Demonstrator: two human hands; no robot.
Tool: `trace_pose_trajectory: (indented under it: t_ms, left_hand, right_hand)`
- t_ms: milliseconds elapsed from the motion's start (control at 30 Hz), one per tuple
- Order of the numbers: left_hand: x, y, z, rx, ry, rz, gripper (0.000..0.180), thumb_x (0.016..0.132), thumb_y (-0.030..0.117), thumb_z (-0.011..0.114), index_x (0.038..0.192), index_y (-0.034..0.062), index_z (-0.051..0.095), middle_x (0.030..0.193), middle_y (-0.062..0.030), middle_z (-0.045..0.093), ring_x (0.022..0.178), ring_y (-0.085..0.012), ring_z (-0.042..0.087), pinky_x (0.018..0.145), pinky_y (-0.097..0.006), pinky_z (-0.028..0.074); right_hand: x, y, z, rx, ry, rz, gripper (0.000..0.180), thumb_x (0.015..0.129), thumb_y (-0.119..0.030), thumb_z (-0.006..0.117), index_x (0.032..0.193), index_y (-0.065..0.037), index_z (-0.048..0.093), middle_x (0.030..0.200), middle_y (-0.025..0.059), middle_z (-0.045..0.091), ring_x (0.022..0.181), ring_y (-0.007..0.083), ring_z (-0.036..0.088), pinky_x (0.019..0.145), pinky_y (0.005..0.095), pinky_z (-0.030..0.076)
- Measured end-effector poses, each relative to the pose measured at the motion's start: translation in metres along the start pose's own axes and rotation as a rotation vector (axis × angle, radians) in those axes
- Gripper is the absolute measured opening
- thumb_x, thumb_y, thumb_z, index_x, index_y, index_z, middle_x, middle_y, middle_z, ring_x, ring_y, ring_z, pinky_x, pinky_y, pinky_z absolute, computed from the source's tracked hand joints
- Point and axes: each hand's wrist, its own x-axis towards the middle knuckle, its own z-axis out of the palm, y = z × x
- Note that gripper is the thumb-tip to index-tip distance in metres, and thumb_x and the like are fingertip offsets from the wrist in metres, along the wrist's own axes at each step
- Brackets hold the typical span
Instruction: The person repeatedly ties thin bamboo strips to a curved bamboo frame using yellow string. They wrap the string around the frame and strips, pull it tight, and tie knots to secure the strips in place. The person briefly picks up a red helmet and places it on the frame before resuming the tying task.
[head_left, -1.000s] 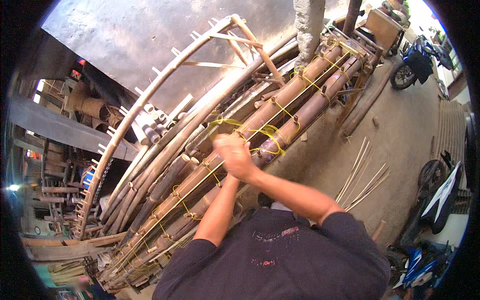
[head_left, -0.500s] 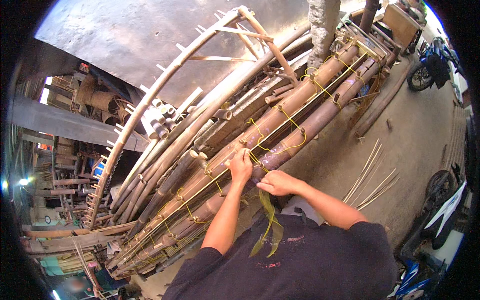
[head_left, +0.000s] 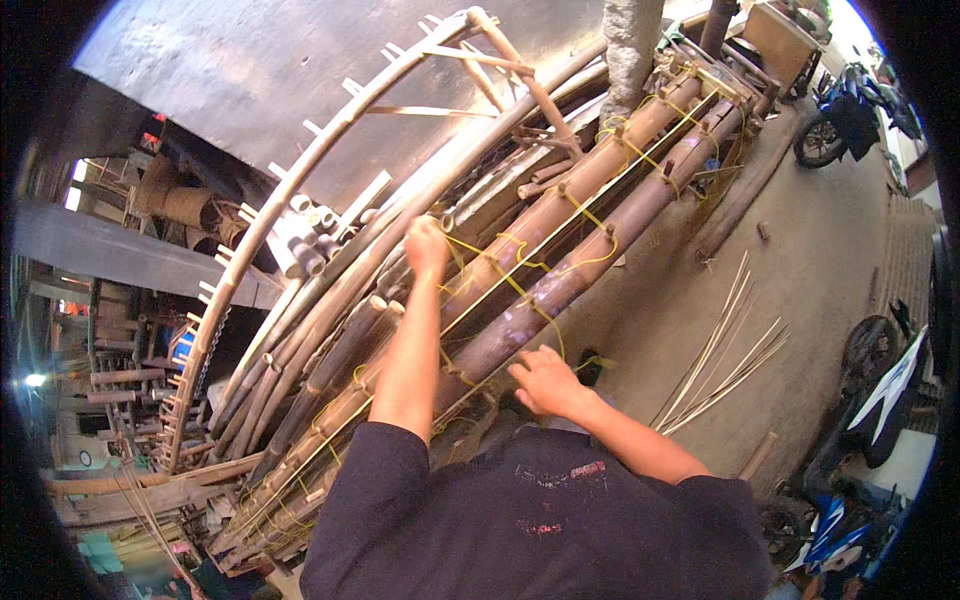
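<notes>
Two thick brown bamboo poles, an upper one (head_left: 592, 190) and a lower one (head_left: 560, 292), run diagonally before me, with a thin pale strip (head_left: 552, 240) between them. Short pegs stand on the poles, and yellow cord (head_left: 545, 318) winds around these pegs and across the gap. My left hand (head_left: 427, 245) is raised beyond the upper pole, closed on a yellow strand stretched back toward the poles. On the near side of the lower pole is my right hand (head_left: 547, 383). Its fingers are apart and hold nothing I can see; a loop of cord hangs close by.
Behind the poles lean a curved pegged bamboo frame (head_left: 290, 185) and a stack of bamboo lengths (head_left: 340, 270). A concrete post (head_left: 630, 60) rises at the far end. Thin sticks (head_left: 720, 350) lie on the floor at right, near parked motorbikes (head_left: 825, 135).
My left hand has moved up and left from between the poles, drawing the cord out. My right hand has dropped slightly, its fingers loosened; the hanging yellow ribbon no longer shows across my shirt.
</notes>
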Motion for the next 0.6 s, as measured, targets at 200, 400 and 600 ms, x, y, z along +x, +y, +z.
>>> trace_pose_trajectory:
  t_ms: [200, 400, 600]
  left_hand:
    - [-0.009, -0.041, -0.161, 0.223, -0.259, -0.089, 0.025, 0.091, 0.019, 0.052, 0.096, 0.0009, 0.069, 0.083, -0.0191, 0.070, 0.074, -0.0332, 0.069, 0.073, -0.044, 0.053]
    - [-0.175, 0.000, -0.152, 0.066, -0.603, -0.049, 0.037, 0.089, 0.029, 0.064, 0.115, 0.0035, 0.060, 0.103, -0.0220, 0.069, 0.101, -0.0395, 0.065, 0.088, -0.048, 0.049]
    - [-0.181, -0.002, -0.154, 0.020, -0.488, -0.006, 0.023, 0.091, 0.024, 0.065, 0.104, 0.0047, 0.064, 0.093, -0.0208, 0.069, 0.084, -0.0388, 0.066, 0.078, -0.045, 0.050]
  right_hand:
    - [0.018, -0.073, 0.054, 1.663, -0.147, 0.513, 0.032, 0.096, -0.036, 0.057, 0.118, -0.013, 0.063, 0.113, 0.0121, 0.065, 0.109, 0.0250, 0.061, 0.096, 0.0464, 0.047]
    - [0.119, -0.123, 0.029, 1.853, 1.067, 0.078, 0.023, 0.102, -0.024, 0.043, 0.088, -0.010, 0.054, 0.082, 0.0030, 0.058, 0.075, 0.0142, 0.057, 0.070, 0.0313, 0.047]
    - [0.114, -0.194, -0.028, 2.063, 0.266, 0.200, 0.022, 0.102, -0.021, 0.043, 0.089, -0.008, 0.056, 0.066, 0.0014, 0.049, 0.053, 0.0127, 0.042, 0.057, 0.0255, 0.040]
